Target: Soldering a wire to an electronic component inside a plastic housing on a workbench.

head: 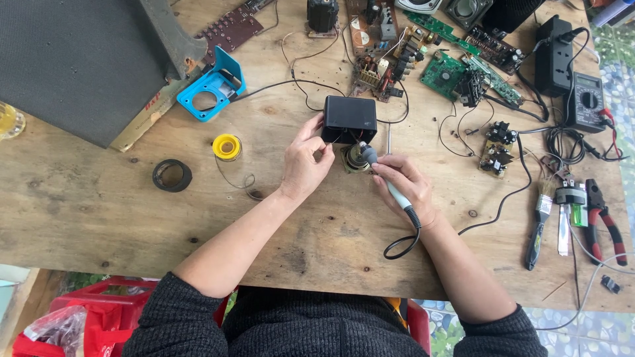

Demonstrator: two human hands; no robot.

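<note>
At the middle of the wooden bench [86,198], a small round speaker driver [355,159] sits just in front of a black plastic box [349,119], touching or nearly touching its near face. The driver looks like a light metal-and-paper part: rigid at the frame, likely fragile at the cone and its thin leads, so the rim is the safer place to grip. The box looks light and stiff, with smooth sides that could slide on the wood.

The right hand [405,186] is closed around a soldering iron [387,182], held like a pen, its tip at the driver; the cord [405,243] loops back toward the body. The left hand [305,160] has thumb and fingertips pinched together on what seems a thin wire or solder strand beside the box; the strand itself is too fine to make out.

Left of the hands lie a yellow solder spool [227,147], a black tape roll [172,175] and a blue stand [212,86]. Behind the box, circuit boards [444,71] and loose wires crowd the far side. To the right are a multimeter [586,100], a brush [539,221] and red-handled pliers [605,221]. The near half of the bench, toward its front edge, offers the most open room.
</note>
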